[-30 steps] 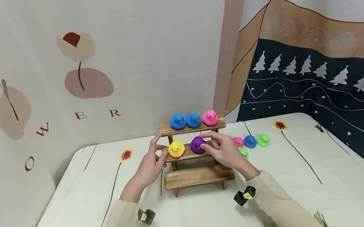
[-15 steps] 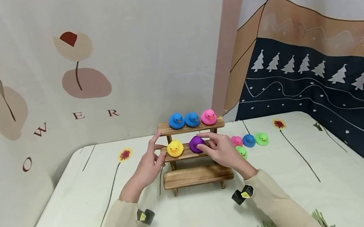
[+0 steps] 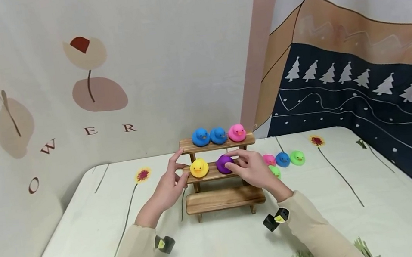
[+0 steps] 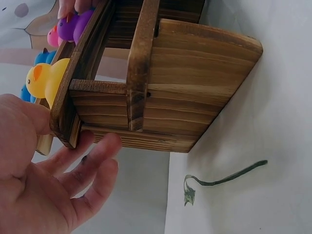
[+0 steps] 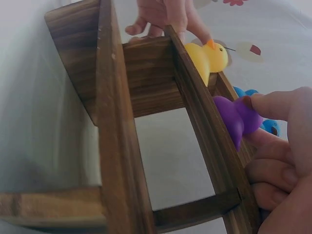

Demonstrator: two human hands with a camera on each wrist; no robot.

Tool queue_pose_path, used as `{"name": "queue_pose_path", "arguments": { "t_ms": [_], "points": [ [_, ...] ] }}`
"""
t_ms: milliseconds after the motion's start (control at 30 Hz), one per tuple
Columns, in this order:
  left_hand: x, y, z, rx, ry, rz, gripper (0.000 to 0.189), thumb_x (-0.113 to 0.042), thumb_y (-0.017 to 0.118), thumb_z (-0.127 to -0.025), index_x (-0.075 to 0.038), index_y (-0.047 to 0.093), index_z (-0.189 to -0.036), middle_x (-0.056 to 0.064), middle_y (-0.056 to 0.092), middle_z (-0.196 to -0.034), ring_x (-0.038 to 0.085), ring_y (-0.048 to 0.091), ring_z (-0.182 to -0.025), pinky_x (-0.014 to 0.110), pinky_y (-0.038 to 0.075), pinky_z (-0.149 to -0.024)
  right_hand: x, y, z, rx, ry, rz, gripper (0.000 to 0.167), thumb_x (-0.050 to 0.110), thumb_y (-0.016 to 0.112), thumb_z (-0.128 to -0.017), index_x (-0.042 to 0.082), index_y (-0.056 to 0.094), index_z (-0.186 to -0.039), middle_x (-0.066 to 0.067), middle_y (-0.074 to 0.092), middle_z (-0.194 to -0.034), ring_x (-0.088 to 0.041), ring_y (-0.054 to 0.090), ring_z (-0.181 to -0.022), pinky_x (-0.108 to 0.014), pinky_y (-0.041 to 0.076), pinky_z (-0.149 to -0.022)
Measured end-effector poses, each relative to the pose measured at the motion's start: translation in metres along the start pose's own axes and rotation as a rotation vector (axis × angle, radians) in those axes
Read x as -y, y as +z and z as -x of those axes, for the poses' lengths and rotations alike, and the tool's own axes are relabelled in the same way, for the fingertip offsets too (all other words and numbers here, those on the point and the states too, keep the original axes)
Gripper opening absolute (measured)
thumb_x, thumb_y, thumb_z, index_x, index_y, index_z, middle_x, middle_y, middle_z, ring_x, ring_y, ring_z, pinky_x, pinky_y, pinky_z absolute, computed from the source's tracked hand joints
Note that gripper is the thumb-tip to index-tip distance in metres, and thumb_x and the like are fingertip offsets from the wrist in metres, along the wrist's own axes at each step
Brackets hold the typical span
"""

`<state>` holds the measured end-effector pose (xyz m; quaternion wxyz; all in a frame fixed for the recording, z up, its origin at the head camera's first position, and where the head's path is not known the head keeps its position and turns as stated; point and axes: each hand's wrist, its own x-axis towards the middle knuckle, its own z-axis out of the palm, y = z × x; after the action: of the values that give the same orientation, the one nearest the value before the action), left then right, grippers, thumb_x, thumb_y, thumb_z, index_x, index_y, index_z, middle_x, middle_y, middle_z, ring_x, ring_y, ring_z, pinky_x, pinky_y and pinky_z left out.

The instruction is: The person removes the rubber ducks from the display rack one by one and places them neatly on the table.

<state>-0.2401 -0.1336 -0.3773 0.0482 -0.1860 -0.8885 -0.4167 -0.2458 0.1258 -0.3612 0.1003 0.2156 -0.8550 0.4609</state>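
Observation:
A three-tier wooden stand [image 3: 225, 200] stands on the table. At the left end of its middle tier, my left hand [image 3: 168, 190] grips the board, thumb in front and other fingers underneath and behind, as the left wrist view shows. A yellow rubber duck [image 3: 199, 168] sits beside that hand on the same tier. My right hand [image 3: 252, 168] pinches a purple rubber duck [image 5: 236, 117] between thumb and fingers; it rests on the middle tier, right of the yellow one. Along the top tier sit two blue ducks [image 3: 218, 136] and a pink duck [image 3: 237, 133].
Right of the stand, several loose ducks lie on the table: a pink one [image 3: 269, 160], a blue one [image 3: 282, 159] and a green one [image 3: 297, 158], plus another green duck [image 3: 274, 172] partly behind my right hand. A fabric backdrop [image 3: 181, 62] rises behind the table.
The purple duck has turned and shifted very slightly right in my right hand, its beak no longer plain. My left hand has stayed on the stand.

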Motion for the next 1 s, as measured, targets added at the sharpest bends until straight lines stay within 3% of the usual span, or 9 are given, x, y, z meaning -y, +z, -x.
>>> {"name": "queue_pose_path", "arguments": {
  "t_ms": [167,633,1000],
  "points": [
    [0.002,0.001,-0.002,-0.001,0.001,0.012,0.07,-0.009,0.052,-0.098,-0.024,0.01,-0.152,0.024,0.053,-0.127,0.03,0.061,-0.07,0.03,0.046,-0.064,0.0,-0.004,0.0,0.032,0.029,0.001,0.03,0.016,0.069,-0.089,0.006,0.066,-0.117,0.003,0.034,-0.055,-0.011,0.033,-0.049,-0.022,0.025,-0.049],
    [0.001,0.0,0.0,0.001,-0.033,0.03,0.071,-0.01,0.053,-0.098,-0.026,0.009,-0.152,0.023,0.052,-0.129,0.029,0.06,-0.071,0.03,0.047,-0.065,-0.002,-0.006,0.005,-0.029,-0.016,0.039,0.025,0.015,0.07,-0.087,0.003,0.068,-0.109,0.005,0.033,-0.055,-0.007,0.031,-0.049,-0.023,0.025,-0.049],
    [0.001,0.001,-0.001,0.006,-0.042,0.048,0.071,-0.01,0.053,-0.099,-0.026,0.009,-0.153,0.022,0.051,-0.131,0.031,0.061,-0.073,0.029,0.048,-0.067,-0.003,-0.016,0.009,0.004,0.04,0.027,0.024,0.014,0.067,-0.089,0.004,0.066,-0.111,0.004,0.033,-0.056,-0.01,0.033,-0.051,-0.022,0.025,-0.05]
  ]
}}
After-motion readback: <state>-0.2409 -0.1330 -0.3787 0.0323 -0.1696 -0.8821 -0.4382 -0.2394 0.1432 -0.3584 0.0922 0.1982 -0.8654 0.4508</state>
